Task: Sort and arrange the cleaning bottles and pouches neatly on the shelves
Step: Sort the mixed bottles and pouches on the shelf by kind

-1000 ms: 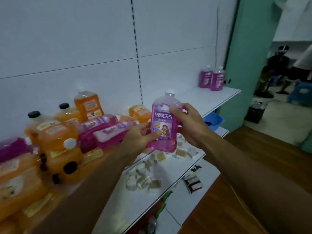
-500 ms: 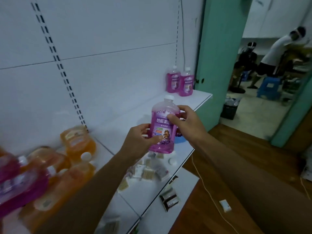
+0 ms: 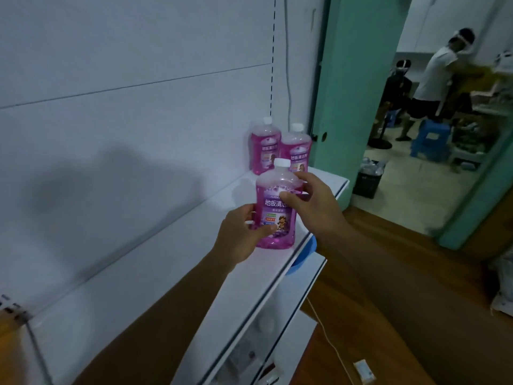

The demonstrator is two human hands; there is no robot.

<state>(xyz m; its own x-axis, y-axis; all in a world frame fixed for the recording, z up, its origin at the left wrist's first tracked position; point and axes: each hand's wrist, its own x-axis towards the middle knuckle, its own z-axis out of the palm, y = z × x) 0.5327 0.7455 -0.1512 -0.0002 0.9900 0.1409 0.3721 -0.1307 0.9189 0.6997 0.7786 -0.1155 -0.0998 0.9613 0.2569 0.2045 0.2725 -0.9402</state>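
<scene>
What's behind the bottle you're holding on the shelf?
Behind the held bottle stand two more pink bottles against the back wall. The held bottle hides part of the right one's lower half; the shelf between them is hidden.

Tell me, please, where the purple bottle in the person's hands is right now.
In the head view, the held purple bottle sits centre frame between the left hand and right hand, over the white shelf, just in front of two matching purple bottles.

Single head-worn view, wide-angle. Faces forward and down along a white shelf [image 3: 177, 276], close above it. Open doorway [image 3: 433, 129] at upper right, farther off.
</scene>
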